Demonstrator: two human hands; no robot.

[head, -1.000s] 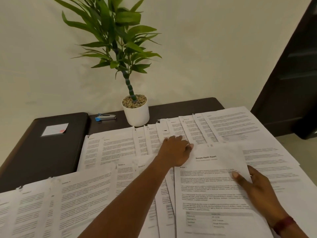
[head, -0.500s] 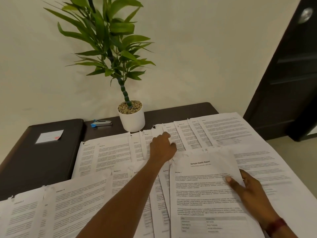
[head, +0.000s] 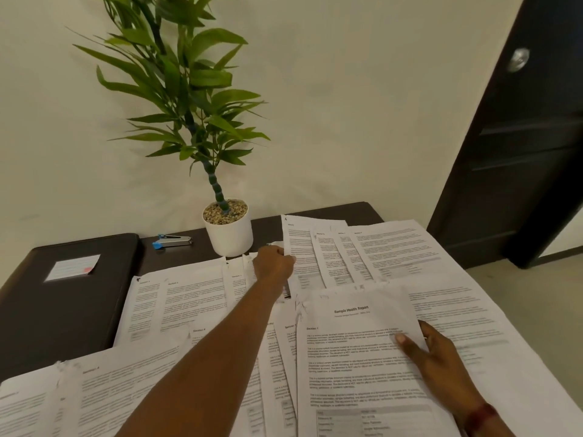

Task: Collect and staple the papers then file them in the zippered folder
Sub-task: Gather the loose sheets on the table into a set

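Dark desk [head: 189,260] strewn with sheets: left hand [head: 273,263] grips far-row sheet [head: 298,238] near back edge, its length running toward right hand [head: 437,357], which pinches Sample Health Report stack [head: 353,361]

The only print that reads clearly is on the top sheet [head: 347,357] of the pile nearest the person. It has a bold, centred title, "Sample Health Report", and lower down at the left margin the heading "Section 1". The smaller line under the title, the paragraphs and the table at the foot of that sheet are too fine to read. The other papers [head: 189,298] spread over the desk [head: 195,257] have bold headings at their upper left that begin with "Section", but the numbers are too blurred to tell. The white note [head: 73,268] on the black folder [head: 63,316] has faint lines that cannot be read.
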